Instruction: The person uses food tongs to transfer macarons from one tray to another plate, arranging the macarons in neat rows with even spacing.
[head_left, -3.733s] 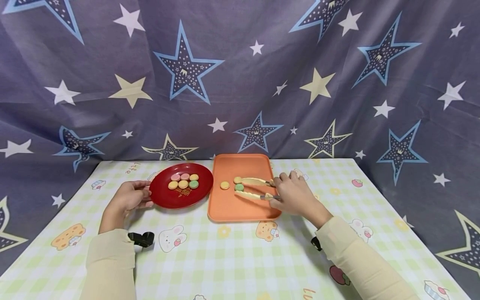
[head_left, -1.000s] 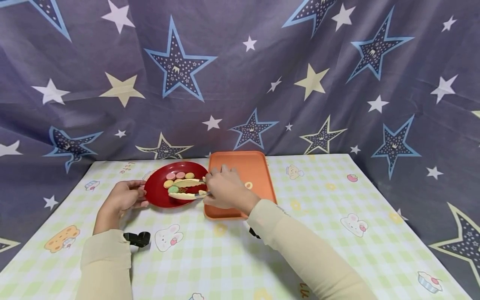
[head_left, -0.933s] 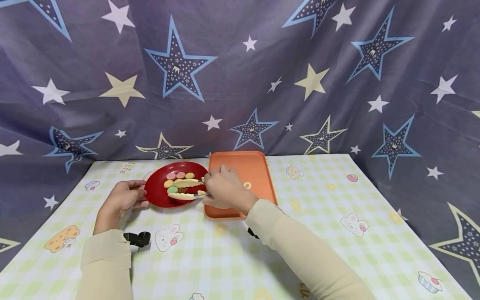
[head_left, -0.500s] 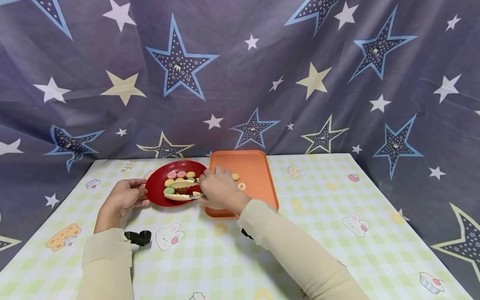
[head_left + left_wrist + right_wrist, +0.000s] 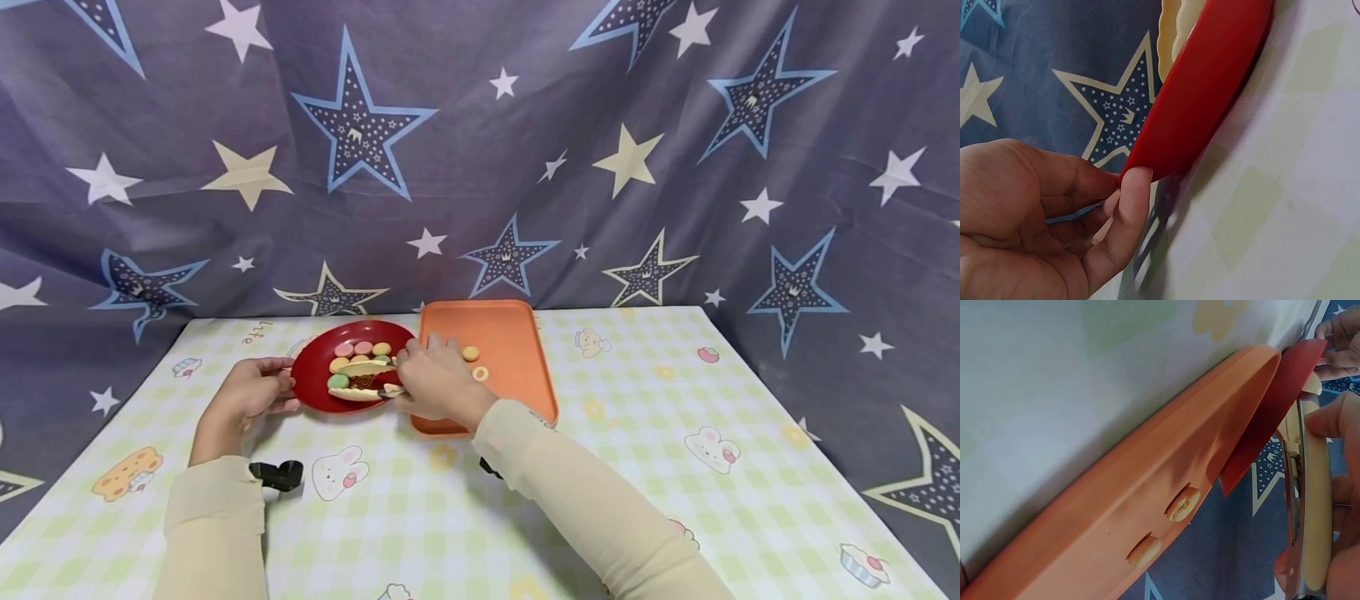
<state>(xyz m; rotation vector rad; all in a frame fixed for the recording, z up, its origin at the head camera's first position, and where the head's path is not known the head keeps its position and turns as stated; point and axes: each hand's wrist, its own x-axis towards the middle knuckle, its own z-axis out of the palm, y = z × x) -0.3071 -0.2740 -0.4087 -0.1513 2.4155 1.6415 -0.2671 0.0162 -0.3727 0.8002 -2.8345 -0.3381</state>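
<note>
My left hand (image 5: 251, 402) pinches the near-left rim of a red plate (image 5: 315, 388) between thumb and fingers; in the left wrist view the fingertips meet at the plate's edge (image 5: 1172, 131). My right hand (image 5: 435, 379) grips a pair of cream-tipped tongs (image 5: 363, 367) reaching over the plate from the right. Between the tong tips lies a green macaron (image 5: 338, 381), at the front left of the other macarons. Behind it sit pink macarons (image 5: 343, 349) and yellow ones (image 5: 339, 365); the tongs partly cover another green one (image 5: 382, 360). A small ring end (image 5: 480, 374) of the tongs shows behind the right hand.
An orange tray (image 5: 517, 333) stands against the plate's right side, under my right hand. Two yellow macarons lie on it in the right wrist view, one (image 5: 1183, 504) nearer the plate than the other (image 5: 1145, 551). A starred curtain (image 5: 480, 167) hangs behind the table.
Over several seconds the tongs have carried the green macaron from the tray leftwards to the plate. In the last second they shifted slightly left and forward-down. The left hand stays on the rim.
</note>
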